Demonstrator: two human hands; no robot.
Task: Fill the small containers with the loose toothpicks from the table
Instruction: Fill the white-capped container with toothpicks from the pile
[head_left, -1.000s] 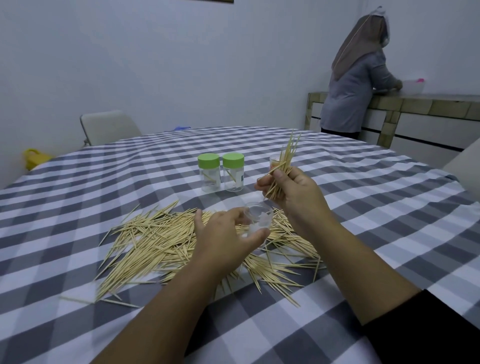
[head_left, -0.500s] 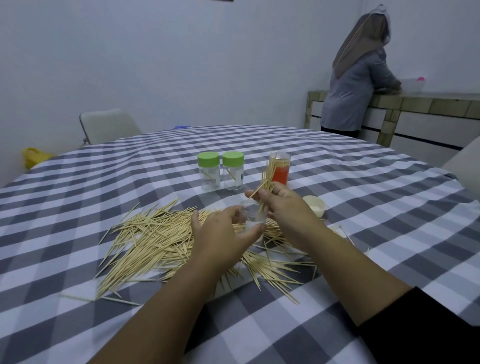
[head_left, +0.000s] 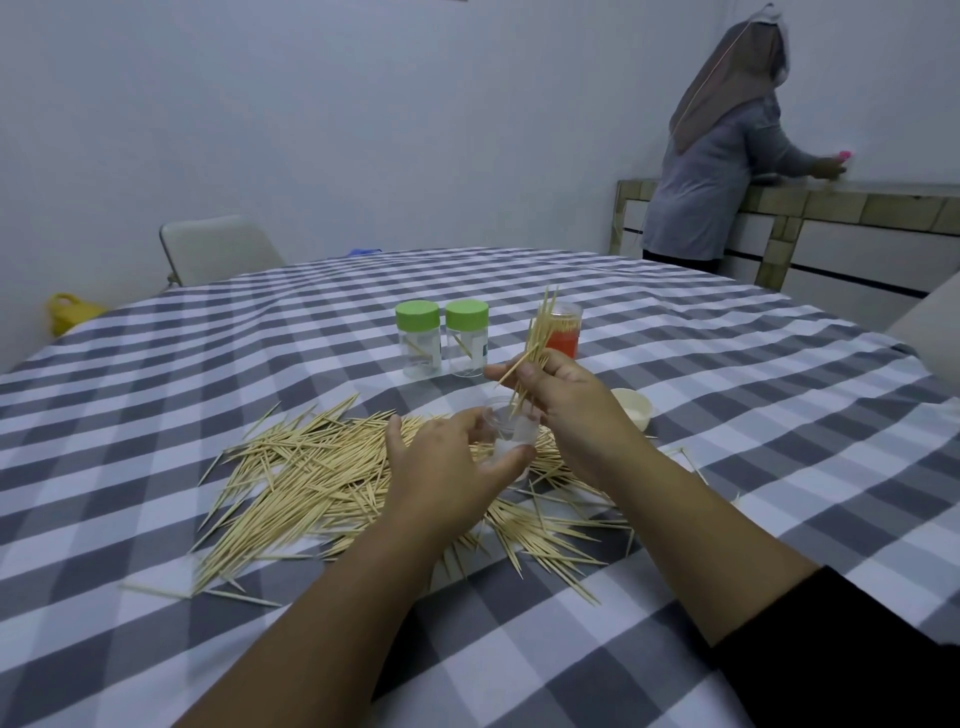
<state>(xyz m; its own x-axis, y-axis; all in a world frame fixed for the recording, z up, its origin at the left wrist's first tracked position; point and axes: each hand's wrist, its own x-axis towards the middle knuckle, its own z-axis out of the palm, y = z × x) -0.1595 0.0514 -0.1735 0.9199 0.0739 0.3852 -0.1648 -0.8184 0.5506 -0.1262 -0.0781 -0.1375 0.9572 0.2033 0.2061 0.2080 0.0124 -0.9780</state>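
The right hand (head_left: 566, 410) pinches a bundle of toothpicks (head_left: 535, 348) near its middle, tips down into the mouth of a clear open container (head_left: 511, 431). The left hand (head_left: 441, 467) grips that container from its 9 o'clock side, fingers and thumb curled round the wall, just above the loose toothpick pile (head_left: 332, 473) spread over the checked desk (head_left: 156, 374).

The picks look very light, stiff and brittle, with sharp points, so a gentle mid-length pinch that keeps them parallel suits them best; squeezed hard, they would likely splay or snap. One stick already juts sideways out of the bundle toward 10 o'clock. The container seems thin, smooth plastic, light enough to tip, so holding it round the wall while the bundle goes in is sound.

At 12 o'clock from the hands stand two green-capped containers (head_left: 441, 338), each with a few picks inside, and at 1 o'clock an orange container (head_left: 563, 332), packed full. A cream lid (head_left: 631, 408) lies at 3 o'clock.
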